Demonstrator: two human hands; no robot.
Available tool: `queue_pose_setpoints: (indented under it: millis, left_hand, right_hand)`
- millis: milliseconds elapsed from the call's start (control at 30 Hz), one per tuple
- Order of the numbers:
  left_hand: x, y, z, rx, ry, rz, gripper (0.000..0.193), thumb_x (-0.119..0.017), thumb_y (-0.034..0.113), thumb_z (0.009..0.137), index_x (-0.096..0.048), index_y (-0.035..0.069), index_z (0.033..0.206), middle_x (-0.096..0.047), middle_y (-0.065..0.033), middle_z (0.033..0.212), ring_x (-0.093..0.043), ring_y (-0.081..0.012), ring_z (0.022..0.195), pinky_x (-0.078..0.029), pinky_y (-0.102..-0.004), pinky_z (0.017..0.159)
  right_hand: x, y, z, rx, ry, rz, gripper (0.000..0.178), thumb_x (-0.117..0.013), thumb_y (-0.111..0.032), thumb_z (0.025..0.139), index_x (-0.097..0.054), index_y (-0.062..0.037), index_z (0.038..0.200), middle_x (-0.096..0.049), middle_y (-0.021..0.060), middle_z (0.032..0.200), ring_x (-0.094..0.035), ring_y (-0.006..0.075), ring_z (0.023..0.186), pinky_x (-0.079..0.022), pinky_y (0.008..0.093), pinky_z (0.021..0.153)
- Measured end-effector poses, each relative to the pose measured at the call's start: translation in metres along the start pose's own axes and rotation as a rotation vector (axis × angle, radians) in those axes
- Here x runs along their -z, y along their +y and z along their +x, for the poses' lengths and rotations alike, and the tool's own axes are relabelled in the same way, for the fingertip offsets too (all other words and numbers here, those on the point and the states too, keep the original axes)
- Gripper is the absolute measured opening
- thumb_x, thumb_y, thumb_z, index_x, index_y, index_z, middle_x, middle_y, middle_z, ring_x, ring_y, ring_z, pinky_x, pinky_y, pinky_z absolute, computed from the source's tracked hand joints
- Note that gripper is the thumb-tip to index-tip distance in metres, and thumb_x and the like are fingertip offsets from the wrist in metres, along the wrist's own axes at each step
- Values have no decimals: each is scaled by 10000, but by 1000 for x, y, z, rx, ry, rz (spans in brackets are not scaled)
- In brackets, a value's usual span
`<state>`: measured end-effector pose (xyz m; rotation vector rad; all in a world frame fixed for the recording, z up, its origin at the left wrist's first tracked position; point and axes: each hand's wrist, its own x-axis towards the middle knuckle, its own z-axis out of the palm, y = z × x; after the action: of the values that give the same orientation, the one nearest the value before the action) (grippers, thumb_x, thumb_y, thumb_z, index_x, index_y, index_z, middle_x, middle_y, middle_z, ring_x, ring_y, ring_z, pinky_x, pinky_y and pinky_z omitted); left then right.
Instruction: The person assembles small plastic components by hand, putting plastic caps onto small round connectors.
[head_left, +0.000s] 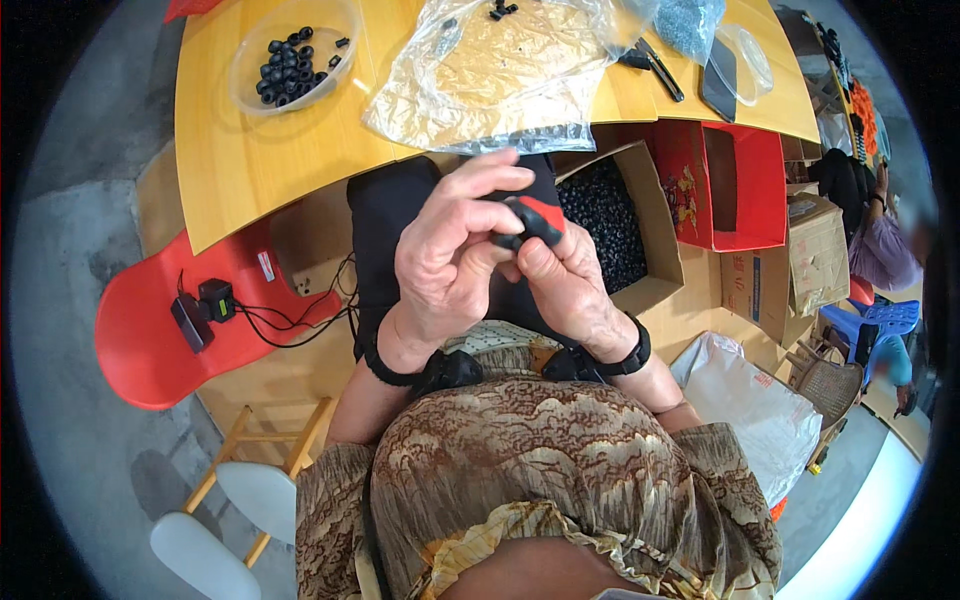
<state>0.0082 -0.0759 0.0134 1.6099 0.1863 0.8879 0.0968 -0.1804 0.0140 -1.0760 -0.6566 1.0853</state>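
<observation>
**While the right hand (pixel 572 290) grips a red-and-black piece (pixel 543 213), the left hand (pixel 440 250) pinches its black end**

As the two hands meet over the lap, just short of the table (pixel 225 175), the piece sits between them, its red side up and toward the right. The right thumb presses on the near side, the fingers curled behind. The left thumb and forefinger are closed on the black end, the other fingers raised and loosely bent; whether that end is a separate part, I cannot tell.

On the table, a clear tub (pixel 241 82) holds black caps (pixel 287 72). Beside it lies a plastic bag (pixel 425 115) with a few black bits (pixel 503 11) on it, then a dark tool (pixel 661 73) and a dark slab (pixel 717 85). Right of the lap, a carton (pixel 662 245) full of small black pieces (pixel 608 225) stands near a red box (pixel 758 190). To the left, adapters (pixel 190 322) lie on a red chair (pixel 140 335).
</observation>
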Motion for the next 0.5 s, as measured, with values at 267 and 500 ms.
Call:
queue_pose_setpoints:
  millis: [267,500]
  left_hand:
    - [-16,9,23,-2,-57,9,544,-544,411,832,-487,-68,1085,-540,-173,1034,-525,-231,971,-396,-313,854]
    - [-39,0,40,-144,109,-38,229,-512,101,805,-560,-67,953,-545,-142,926,-539,-141,693,-439,-254,637]
  right_hand:
    - [-1,-26,18,385,39,-635,238,-454,-254,899,-529,-29,918,-545,89,788,-533,229,680,-423,308,600]
    - [17,-10,11,558,122,-2072,90,-449,-97,860,-524,-51,873,-536,33,783,-514,157,692,-407,232,638]
